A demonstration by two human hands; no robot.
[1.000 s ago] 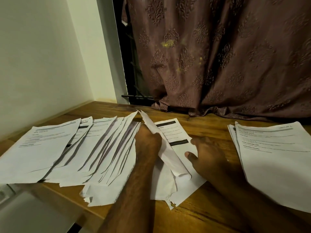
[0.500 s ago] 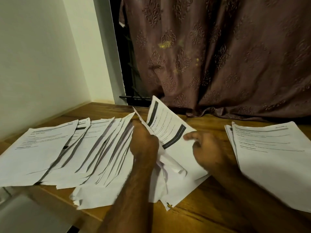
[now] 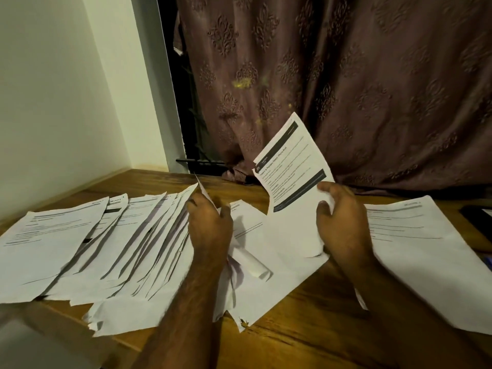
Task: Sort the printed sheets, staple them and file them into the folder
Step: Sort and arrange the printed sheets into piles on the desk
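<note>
My left hand [image 3: 210,227] hides part of the curled sheet [image 3: 250,265] beneath it; print on the fanned sheets [image 3: 127,243] is too small to read; the dark object [image 3: 479,218] is cut off at right.

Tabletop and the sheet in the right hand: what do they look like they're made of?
Tabletop: looks like wood or a wood-look laminate, brown with dark grain streaks and a slight sheen; which one is unclear. Lifted sheet, held by the right hand: thin matte white printer paper, since it curves and stands bent.
</note>
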